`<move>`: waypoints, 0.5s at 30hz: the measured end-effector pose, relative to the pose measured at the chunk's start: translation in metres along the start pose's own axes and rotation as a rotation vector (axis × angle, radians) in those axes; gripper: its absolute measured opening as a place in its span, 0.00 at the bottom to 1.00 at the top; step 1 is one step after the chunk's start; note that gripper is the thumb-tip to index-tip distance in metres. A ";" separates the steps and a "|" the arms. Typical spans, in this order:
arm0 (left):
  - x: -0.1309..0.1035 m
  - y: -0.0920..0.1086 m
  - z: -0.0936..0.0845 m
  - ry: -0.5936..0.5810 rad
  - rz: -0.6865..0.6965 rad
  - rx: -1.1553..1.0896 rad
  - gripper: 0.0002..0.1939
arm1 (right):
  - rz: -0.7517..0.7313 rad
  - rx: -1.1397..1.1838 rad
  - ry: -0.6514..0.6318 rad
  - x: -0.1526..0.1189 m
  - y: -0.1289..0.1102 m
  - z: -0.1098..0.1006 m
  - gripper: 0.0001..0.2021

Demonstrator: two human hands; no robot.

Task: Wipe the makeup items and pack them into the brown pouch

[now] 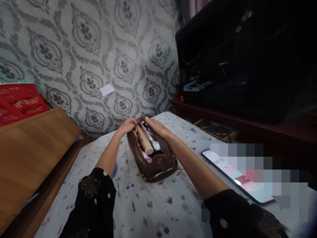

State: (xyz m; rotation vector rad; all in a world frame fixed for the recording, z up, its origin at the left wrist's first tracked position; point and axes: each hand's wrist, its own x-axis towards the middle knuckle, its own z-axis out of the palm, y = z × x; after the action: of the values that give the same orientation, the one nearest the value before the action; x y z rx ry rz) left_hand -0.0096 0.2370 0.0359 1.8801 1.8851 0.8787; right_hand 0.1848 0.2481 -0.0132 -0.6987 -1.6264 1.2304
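A brown leather zip pouch lies unzipped on a white patterned cloth. My left hand has its fingers curled over the pouch's far left rim. On the opposite side, my right hand holds the far right rim, thumb on top and its other fingers mostly hidden. Inside are a beige tube, a clear item with a white cap and a small purple packet. Dark items deeper in the pouch cannot be made out. A blue object is partly covered by my left forearm.
To the right lies a lit phone beside a pixelated area. A large dark screen stands behind it, above an open drawer. Left are a wooden panel and a red basket. Patterned wallpaper rises behind.
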 end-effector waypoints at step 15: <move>0.035 -0.062 0.004 -0.014 -0.335 -0.423 0.19 | -0.016 0.028 0.021 -0.007 -0.002 -0.002 0.28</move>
State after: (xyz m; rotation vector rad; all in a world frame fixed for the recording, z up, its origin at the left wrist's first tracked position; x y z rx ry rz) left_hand -0.0571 0.2765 -0.0002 1.2773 1.7625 1.0434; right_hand 0.1894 0.2421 -0.0133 -0.6779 -1.5925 1.2281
